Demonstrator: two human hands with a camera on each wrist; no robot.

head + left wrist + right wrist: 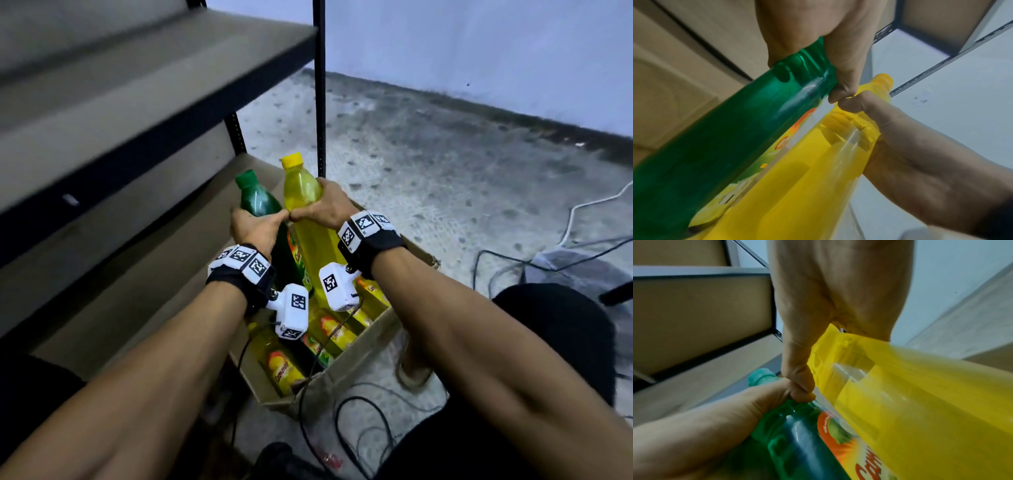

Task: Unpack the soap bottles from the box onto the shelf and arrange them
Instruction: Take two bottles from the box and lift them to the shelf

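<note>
1. My left hand (255, 229) is wrapped around the neck of a green soap bottle (259, 202), at the centre of the head view.
2. My right hand (323, 205) grips a yellow soap bottle (310, 219) just to the right of it; my thumbs touch.
3. Both bottles stand tilted above the open cardboard box (356, 363), lower centre, where more bottles (337, 330) lie.
4. The shelf (113, 102) fills the upper left of the frame.

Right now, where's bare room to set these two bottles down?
Bare board on the lower shelf, left of the box; the shelf above is bare too. The box is crowded with bottles. Left hand holds the green bottle, right hand the yellow bottle.
</note>
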